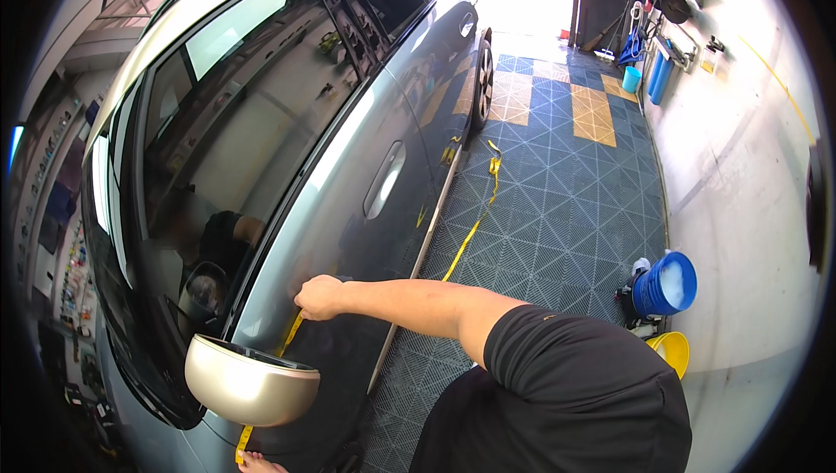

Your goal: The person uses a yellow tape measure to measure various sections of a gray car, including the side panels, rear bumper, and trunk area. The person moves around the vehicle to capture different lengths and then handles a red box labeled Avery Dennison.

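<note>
My right hand (320, 297), its arm stretched across from the right, is closed on a yellow measuring tape (291, 330) against the front door (348, 229) of a grey car. The tape passes behind the pale gold side mirror (251, 386) and shows again below it. There my left hand (259, 464), partly cut off by the lower edge, pinches the tape against the car body. A long yellow strip (468, 242) lies on the floor beside the car; my arm hides whether it joins the tape.
A blue bucket (666, 286) with foam and a yellow bucket (672, 351) stand by the right wall. Farther back are a light-blue bucket (631, 79) and a wall-mounted hose reel (669, 4). Interlocking tiles (557, 185) cover the floor. The car's door handle (384, 180) is beyond my right hand.
</note>
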{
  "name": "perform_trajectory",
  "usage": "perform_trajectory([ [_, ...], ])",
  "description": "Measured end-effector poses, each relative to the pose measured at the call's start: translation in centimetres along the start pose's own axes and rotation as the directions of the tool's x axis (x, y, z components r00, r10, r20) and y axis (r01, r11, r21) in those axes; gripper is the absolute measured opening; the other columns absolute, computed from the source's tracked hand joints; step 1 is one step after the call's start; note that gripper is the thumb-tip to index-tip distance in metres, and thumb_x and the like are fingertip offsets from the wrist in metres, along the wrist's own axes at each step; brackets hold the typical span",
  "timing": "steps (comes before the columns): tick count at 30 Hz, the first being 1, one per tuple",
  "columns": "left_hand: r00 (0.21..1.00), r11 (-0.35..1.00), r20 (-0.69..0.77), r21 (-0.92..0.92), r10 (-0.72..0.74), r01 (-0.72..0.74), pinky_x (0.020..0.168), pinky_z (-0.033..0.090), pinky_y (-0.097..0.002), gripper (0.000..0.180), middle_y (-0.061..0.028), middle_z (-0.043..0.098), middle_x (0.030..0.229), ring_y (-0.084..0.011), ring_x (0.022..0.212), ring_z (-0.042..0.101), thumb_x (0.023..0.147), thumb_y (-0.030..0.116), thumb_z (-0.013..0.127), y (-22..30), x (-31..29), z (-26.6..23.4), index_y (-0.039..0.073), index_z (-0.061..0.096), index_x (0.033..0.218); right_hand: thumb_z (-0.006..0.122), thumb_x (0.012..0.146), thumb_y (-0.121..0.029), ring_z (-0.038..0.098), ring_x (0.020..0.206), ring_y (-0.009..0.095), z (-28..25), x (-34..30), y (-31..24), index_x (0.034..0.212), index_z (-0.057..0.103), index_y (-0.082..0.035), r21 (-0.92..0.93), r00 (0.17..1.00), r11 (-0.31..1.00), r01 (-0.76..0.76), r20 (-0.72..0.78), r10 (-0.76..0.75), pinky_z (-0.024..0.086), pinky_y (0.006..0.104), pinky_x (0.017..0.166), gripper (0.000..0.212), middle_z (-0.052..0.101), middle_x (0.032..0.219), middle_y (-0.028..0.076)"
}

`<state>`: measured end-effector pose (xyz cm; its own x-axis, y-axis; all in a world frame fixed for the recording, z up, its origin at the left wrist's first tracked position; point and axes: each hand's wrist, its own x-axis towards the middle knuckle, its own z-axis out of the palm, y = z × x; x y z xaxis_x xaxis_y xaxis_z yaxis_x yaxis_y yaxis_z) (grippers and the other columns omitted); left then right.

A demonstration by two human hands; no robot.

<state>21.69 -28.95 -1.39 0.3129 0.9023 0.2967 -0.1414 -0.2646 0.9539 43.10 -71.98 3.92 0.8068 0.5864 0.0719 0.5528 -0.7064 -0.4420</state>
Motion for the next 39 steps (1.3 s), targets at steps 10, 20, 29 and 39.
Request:
perform_trajectory([
  [10, 0.999, 1.0, 0.044, -0.022, 0.019, -0.018, 0.05, 0.042, -0.0341, 0.018, -0.0118, 0.055, 0.062, -0.0195, 0.052, 0.049, 0.085, 0.012, 0.065, 0.3, 0.7, -0.1, -0.002, 0.059, 0.076, 0.062, 0.088, -0.039, 0.067, 0.083, 0.038, 11.1, -10.6, 1.5, 0.092, 0.066, -0.004, 0.171, 0.974, 0.984, -0.038, 0.226, -0.001, 0.054, 0.0482, 0.074, 0.035, 0.069, 0.085, 0.017],
  [20, 0.565, 0.853, 0.646, 0.456, -0.513, 0.253, 0.041, 0.045, -0.024, 0.008, -0.006, 0.055, 0.074, -0.0107, 0.052, 0.053, 0.09, 0.001, 0.053, -16.6, -23.9, 0.9, 0.005, 0.046, 0.09, 0.055, 0.088, -0.036, 0.066, 0.101, 0.035, 21.3, -40.8, 9.7, 0.107, 0.071, -0.008, -0.051, 0.445, 0.562, -0.825, 0.554, 0.704, 0.052, 0.0464, 0.085, 0.037, 0.07, 0.104, 0.018],
  [29, 0.064, 0.839, 0.915, 0.391, -0.398, -0.378, 0.074, 0.052, -0.0362, 0.019, -0.0133, 0.068, 0.083, -0.0251, 0.077, 0.066, 0.082, 0.007, 0.064, -8.0, -43.1, 6.5, 0.001, 0.066, 0.099, 0.055, 0.085, -0.032, 0.065, 0.106, 0.033, 18.5, -50.1, 17.7, 0.103, 0.073, -0.004, 0.016, 0.331, 0.366, -0.93, 0.466, 0.821, 0.051, 0.0426, 0.092, 0.037, 0.067, 0.111, 0.02],
  [39, 0.36, 0.647, 0.793, 0.609, -0.491, -0.459, 0.071, 0.053, -0.0387, 0.013, -0.0138, 0.069, 0.077, -0.0263, 0.073, 0.067, 0.076, 0.002, 0.06, -17.3, -44.6, 7.5, 0.0, 0.068, 0.085, 0.056, 0.088, -0.042, 0.066, 0.092, 0.036, 12.8, -54.2, 28.6, 0.097, 0.07, -0.006, 0.32, 0.668, 0.589, -0.742, 0.276, 0.691, 0.052, 0.0463, 0.082, 0.039, 0.07, 0.093, 0.018],
])
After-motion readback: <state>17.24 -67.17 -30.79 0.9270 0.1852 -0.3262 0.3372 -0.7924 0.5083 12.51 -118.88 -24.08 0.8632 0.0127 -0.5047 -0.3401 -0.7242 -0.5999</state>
